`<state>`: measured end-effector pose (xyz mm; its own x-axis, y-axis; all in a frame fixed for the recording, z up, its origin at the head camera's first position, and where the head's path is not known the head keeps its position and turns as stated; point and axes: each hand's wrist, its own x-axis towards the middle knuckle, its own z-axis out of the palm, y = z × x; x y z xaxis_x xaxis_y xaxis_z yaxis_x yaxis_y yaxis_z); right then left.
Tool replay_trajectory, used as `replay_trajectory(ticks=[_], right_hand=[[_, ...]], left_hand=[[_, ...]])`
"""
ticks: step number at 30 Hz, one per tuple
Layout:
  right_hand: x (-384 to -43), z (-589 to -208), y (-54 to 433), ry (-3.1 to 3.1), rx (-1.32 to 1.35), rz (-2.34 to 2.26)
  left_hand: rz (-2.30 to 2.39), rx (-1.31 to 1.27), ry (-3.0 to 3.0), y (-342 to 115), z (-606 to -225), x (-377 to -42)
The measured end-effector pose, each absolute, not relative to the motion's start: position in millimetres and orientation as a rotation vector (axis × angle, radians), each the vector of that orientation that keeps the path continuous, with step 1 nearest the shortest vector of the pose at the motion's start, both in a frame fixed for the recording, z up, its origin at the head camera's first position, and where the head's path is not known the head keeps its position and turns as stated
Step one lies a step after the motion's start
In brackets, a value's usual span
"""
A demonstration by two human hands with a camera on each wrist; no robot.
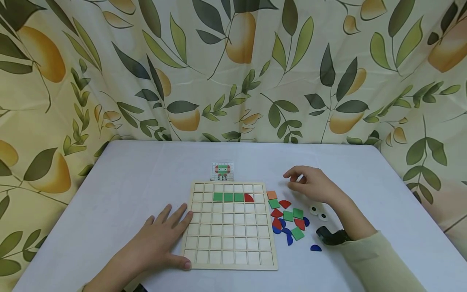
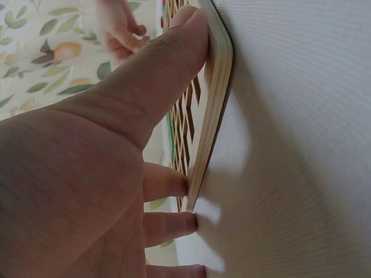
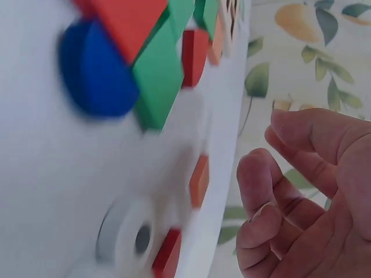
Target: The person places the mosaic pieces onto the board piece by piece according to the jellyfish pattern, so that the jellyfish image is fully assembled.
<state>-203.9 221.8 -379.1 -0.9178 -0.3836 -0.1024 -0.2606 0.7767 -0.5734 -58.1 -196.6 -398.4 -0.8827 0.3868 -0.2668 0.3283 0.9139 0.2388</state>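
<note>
A wooden grid board (image 1: 234,267) lies on the table, with three green squares (image 1: 228,197) and a red quarter-circle (image 1: 249,198) in a row of its upper cells. My left hand (image 1: 160,237) rests along the board's left edge, fingers spread. In the left wrist view its thumb (image 2: 156,69) presses on the board's corner and the fingertips touch the side. Beyond the loose pieces my right hand (image 1: 310,182) hovers with loosely bent fingers. No piece shows between its thumb and forefinger in the right wrist view, where an orange piece (image 3: 200,180) lies on the table nearby.
Right of the board lie loose green squares (image 1: 298,213), red pieces (image 1: 299,224), blue half-circles (image 1: 315,248), an orange square (image 1: 272,195) and two white eye discs (image 1: 322,217). A small pattern card (image 1: 222,171) stands behind the board. A patterned curtain (image 1: 233,81) hangs behind the table.
</note>
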Motion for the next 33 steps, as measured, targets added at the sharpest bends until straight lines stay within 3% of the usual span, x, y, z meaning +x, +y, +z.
replay_trajectory(ticks=[18,33], right_hand=[[-196,-389,283,2.717,-0.396,-0.709],[-198,-394,275,2.686,-0.422,-0.735]], left_hand=[[0.271,0.521,2.756,-197,-398,-59],[0.278,0.540,2.764,-197,-399,-59]])
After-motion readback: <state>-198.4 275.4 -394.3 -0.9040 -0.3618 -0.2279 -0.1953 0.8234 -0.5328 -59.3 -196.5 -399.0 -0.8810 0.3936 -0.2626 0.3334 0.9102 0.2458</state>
